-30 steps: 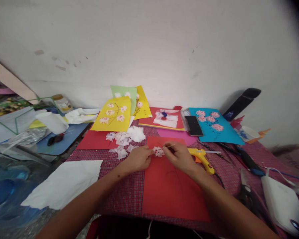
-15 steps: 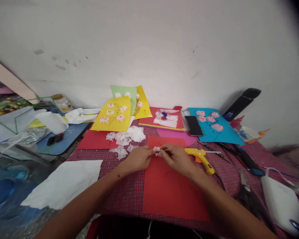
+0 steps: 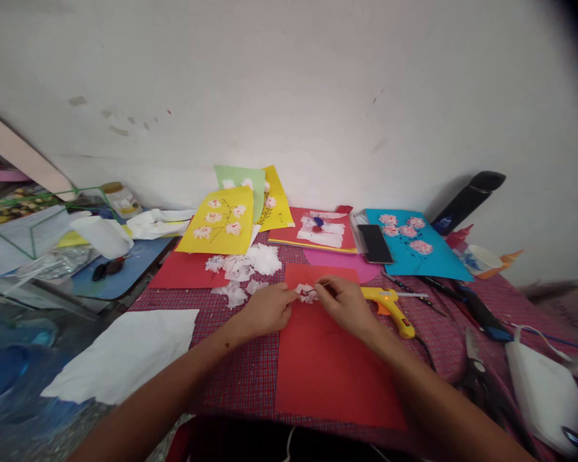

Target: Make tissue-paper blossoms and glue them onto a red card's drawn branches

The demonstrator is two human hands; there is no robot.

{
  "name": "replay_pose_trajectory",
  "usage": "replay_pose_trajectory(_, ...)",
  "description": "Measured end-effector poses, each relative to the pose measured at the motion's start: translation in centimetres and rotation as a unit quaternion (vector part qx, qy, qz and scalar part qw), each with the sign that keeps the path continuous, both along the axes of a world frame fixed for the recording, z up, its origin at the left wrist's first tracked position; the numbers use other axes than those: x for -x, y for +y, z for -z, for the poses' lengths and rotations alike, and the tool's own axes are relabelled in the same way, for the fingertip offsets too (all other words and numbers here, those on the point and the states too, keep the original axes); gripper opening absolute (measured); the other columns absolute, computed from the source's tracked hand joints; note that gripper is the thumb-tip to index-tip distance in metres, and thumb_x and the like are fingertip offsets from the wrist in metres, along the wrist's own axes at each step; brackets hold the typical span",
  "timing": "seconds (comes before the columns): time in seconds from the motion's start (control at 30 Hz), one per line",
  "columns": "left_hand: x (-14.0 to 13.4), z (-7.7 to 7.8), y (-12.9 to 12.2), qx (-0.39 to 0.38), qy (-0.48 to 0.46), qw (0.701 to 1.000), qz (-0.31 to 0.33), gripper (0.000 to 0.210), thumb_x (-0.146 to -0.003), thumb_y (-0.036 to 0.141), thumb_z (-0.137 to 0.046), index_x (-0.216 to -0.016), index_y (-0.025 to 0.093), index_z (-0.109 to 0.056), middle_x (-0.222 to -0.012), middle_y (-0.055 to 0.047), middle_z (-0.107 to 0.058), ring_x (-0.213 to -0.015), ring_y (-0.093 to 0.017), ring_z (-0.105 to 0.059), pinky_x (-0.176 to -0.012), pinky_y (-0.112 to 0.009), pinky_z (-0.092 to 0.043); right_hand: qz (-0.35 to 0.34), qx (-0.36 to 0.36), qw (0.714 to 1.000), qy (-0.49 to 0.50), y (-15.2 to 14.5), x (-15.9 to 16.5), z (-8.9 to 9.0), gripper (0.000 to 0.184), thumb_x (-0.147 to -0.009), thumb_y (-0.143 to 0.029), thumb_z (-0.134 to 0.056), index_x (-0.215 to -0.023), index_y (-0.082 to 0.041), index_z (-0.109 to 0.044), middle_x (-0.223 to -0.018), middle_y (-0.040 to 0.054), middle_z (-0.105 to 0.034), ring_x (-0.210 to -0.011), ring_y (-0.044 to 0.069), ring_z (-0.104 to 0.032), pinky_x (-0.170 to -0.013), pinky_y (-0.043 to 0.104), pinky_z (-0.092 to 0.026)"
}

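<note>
The white paper flower is near the top of the red paper on the table. The left hand is at the flower's left edge, its fingers close together; I can't tell if they pinch it. The right hand is on the other side, its fingers pinched on a thin stick. A yellow glue gun lies just right of that hand. Crumpled white tissue sits behind the left hand.
</note>
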State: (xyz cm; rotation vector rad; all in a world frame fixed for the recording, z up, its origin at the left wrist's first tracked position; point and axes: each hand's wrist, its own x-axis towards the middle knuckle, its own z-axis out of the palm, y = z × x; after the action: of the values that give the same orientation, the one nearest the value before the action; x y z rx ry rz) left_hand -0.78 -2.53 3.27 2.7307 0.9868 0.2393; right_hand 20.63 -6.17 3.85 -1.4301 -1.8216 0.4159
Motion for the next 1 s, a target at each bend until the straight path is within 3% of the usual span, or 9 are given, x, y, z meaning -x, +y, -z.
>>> replay_pose_trajectory(0.17,0.9,-0.6,-2.9,-0.016,0.002,1.000,0.005,0.029,-0.090,0.017,-0.043,-0.113,0.018,-0.062,-0.102,-0.010,-0.064,-0.095,-0.023,-0.060,-0.082,-0.034,-0.048,-0.001,0.015,0.999,0.034,-0.2,-0.3,-0.6,0.019,-0.091,-0.029,-0.052,-0.086,-0.019,-0.067,-0.080,0.0042,-0.073,-0.070,0.018,-0.067,-0.066,0.028,-0.050)
replay_pose_trajectory(0.33,3.0,-0.9,-4.9,-0.020,-0.007,1.000,-0.011,0.027,-0.093,0.019,-0.043,-0.111,0.020,-0.062,-0.103,-0.009,-0.065,-0.098,-0.022,-0.060,-0.085,-0.034,-0.047,0.027,-0.002,0.998,0.062,-0.5,-1.1,-1.1,0.021,-0.090,-0.033,-0.054,-0.084,-0.018,-0.068,-0.081,0.0058,-0.074,-0.071,0.019,-0.068,-0.066,0.029,-0.052)
replay_pose_trajectory(0.47,6.4,-1.6,-1.1,-0.046,-0.008,0.989,-0.140,0.025,-0.095,0.026,-0.042,-0.098,0.020,-0.066,-0.096,-0.007,-0.068,-0.092,-0.022,-0.061,-0.080,-0.032,-0.046,0.061,-0.001,0.994,0.092,-1.6,-1.4,-2.3,0.022,-0.089,-0.037,-0.056,-0.082,-0.018,-0.067,-0.078,0.0068,-0.073,-0.068,0.020,-0.068,-0.061,0.029,-0.053)
replay_pose_trajectory(0.6,8.8,-1.8,3.4,-0.052,-0.002,0.966,-0.253,0.024,-0.092,0.026,-0.046,-0.095,0.018,-0.068,-0.098,-0.009,-0.069,-0.092,-0.023,-0.062,-0.078,-0.032,-0.045,0.044,-0.008,0.995,0.095,-3.2,-1.0,-3.4,0.021,-0.089,-0.036,-0.057,-0.081,-0.020,-0.068,-0.075,0.0061,-0.073,-0.065,0.019,-0.067,-0.059,0.029,-0.053)
replay_pose_trajectory(0.7,8.2,-1.4,4.3,-0.037,0.005,0.977,-0.211,0.023,-0.090,0.028,-0.048,-0.096,0.019,-0.069,-0.096,-0.008,-0.068,-0.093,-0.022,-0.060,-0.080,-0.031,-0.044,0.028,-0.012,0.996,0.078,-4.1,-0.5,-3.2,0.020,-0.090,-0.035,-0.056,-0.084,-0.021,-0.070,-0.076,0.0051,-0.073,-0.065,0.019,-0.068,-0.059,0.029,-0.053)
replay_pose_trajectory(0.83,6.0,-1.0,3.5,-0.036,0.009,0.990,-0.134,0.024,-0.088,0.035,-0.052,-0.098,0.019,-0.068,-0.092,-0.008,-0.065,-0.093,-0.023,-0.057,-0.084,-0.034,-0.044,0.012,-0.003,0.997,0.073,-4.3,-0.2,-2.6,0.019,-0.091,-0.034,-0.056,-0.087,-0.022,-0.070,-0.077,0.0042,-0.073,-0.066,0.018,-0.067,-0.061,0.028,-0.053)
replay_pose_trajectory(1.0,4.9,-1.1,3.3,-0.006,-0.022,0.993,-0.116,0.018,-0.085,0.030,-0.054,-0.075,0.017,-0.064,-0.080,-0.005,-0.062,-0.083,-0.021,-0.056,-0.077,-0.031,-0.042,-0.005,0.006,0.996,0.085,-4.3,-0.3,-2.9,0.018,-0.091,-0.031,-0.056,-0.086,-0.021,-0.070,-0.075,0.0032,-0.072,-0.065,0.017,-0.066,-0.061,0.027,-0.052)
